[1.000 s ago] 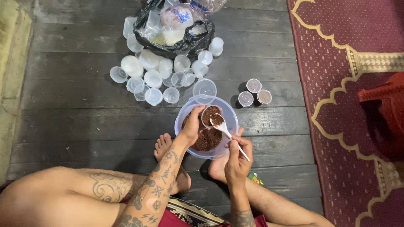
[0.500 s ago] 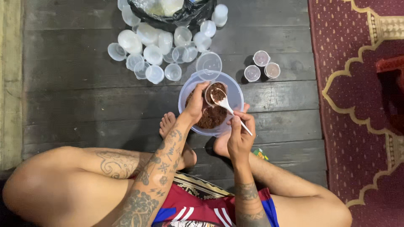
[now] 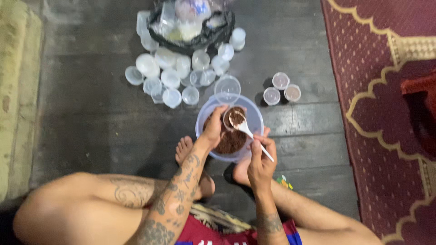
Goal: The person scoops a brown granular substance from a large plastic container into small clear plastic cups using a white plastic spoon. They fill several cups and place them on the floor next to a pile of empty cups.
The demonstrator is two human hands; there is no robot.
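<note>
White plastic spoon (image 3: 249,130) pinched in right hand (image 3: 261,161) | small cup (image 3: 232,119) gripped by left hand (image 3: 213,129) over clear bowl (image 3: 254,113) of red-brown paste | filling underway | next: level cup, keep steady

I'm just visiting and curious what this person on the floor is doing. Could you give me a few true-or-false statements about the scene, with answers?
1. The left hand holds a small cup over the large clear bowl. True.
2. The right hand holds a metal fork. False: it holds a white spoon.
3. Three lidded cups stand together on the red carpet. False: they stand on the dark wooden floor.
4. Many empty clear cups lie near a black bag. True.
5. The bowl holds green liquid. False: it holds reddish-brown paste.
</note>
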